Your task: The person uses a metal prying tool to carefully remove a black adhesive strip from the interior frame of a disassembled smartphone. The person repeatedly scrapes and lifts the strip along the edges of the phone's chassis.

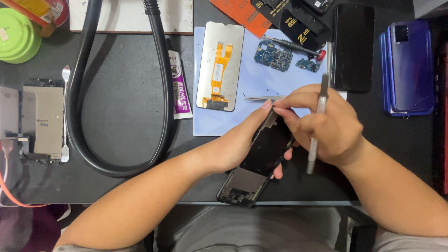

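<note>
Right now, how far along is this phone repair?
Done: the screen panel and circuit boards lie out on the blue mat. In hand: the left hand holds the phone frame while the right hand, gripping a metal tool, picks at its top. Left: reassembly.

The phone frame (pixel 261 161) is showing black with a grey lower section, and the tool (pixel 317 126) is gleaming silver. Toward the desk's (pixel 121 116) far edge, a pale blue mat (pixel 261 81) is carrying a silver screen panel (pixel 220 65) with an orange ribbon and blue circuit boards (pixel 273 55). A glossy blue phone (pixel 409 65) is sitting near the right edge, a lime-green lid (pixel 17 35) is lying at the far left corner, and the desk is looking dark grey.
</note>
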